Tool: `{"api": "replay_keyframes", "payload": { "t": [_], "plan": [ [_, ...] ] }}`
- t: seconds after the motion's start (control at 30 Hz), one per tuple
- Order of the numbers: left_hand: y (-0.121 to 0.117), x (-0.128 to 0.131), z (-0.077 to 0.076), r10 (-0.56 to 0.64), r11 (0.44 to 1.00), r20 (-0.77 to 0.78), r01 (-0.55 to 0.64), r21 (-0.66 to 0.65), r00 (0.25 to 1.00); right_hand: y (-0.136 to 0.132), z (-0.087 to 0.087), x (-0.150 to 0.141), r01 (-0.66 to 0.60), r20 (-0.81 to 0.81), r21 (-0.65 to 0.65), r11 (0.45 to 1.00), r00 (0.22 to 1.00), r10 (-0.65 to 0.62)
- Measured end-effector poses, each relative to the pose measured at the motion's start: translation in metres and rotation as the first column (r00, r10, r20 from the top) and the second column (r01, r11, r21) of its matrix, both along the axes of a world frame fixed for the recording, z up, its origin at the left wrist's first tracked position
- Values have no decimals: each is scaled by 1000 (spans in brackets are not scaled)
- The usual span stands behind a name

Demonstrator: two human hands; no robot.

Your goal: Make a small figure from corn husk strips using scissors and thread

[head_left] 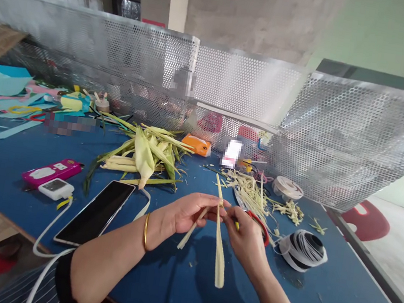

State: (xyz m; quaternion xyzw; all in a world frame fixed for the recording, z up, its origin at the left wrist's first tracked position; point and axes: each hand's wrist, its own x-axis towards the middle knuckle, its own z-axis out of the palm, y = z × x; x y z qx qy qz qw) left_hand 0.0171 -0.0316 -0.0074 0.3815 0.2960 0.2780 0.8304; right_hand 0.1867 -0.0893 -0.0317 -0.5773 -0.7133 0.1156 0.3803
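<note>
Above the blue table, my left hand [193, 213] is closed in a pinch on pale corn husk strips [220, 257]. One long strip crosses in front of the fingers, its wide end hanging down and its narrow tip pointing up. A shorter rolled piece sticks out below the palm. My right hand [247, 240] meets the left at the crossing point, its thumb and fingers pinched at the husk. The exact grip of the right fingertips is partly hidden. Just behind the right hand lie scissors [265, 233] with red-orange handles, partly covered by it.
A heap of green corn husks [144, 156] lies beyond my left hand, shredded husk [247, 188] beyond the right. Thread spool [303, 251], tape roll [287, 187], orange packet [197, 145], dark phone [96, 212] and white cable [43, 234] lie around. A perforated metal screen [241, 84] borders the back.
</note>
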Motion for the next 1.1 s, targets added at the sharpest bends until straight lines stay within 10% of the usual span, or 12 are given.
{"api": "replay_keyframes", "payload": {
  "t": [0.23, 0.6, 0.87, 1.1],
  "plan": [
    [-4, 4, -2, 132, 953, -176, -76, 294, 975, -5, 15, 9, 58, 136, 116, 991, 988, -74],
    [-4, 5, -2, 95, 915, -373, 67, 397, 923, -6, 16, 15, 42, 258, 173, 984, 962, -86],
    [-7, 4, -1, 44, 891, -404, 147, 429, 914, 0, 15, 13, 16, -130, -72, 997, 991, -26],
    [-13, 9, -7, -110, 866, -389, 280, 415, 915, 1, 11, -3, -153, -608, -282, 947, 792, -53]
  ]
}}
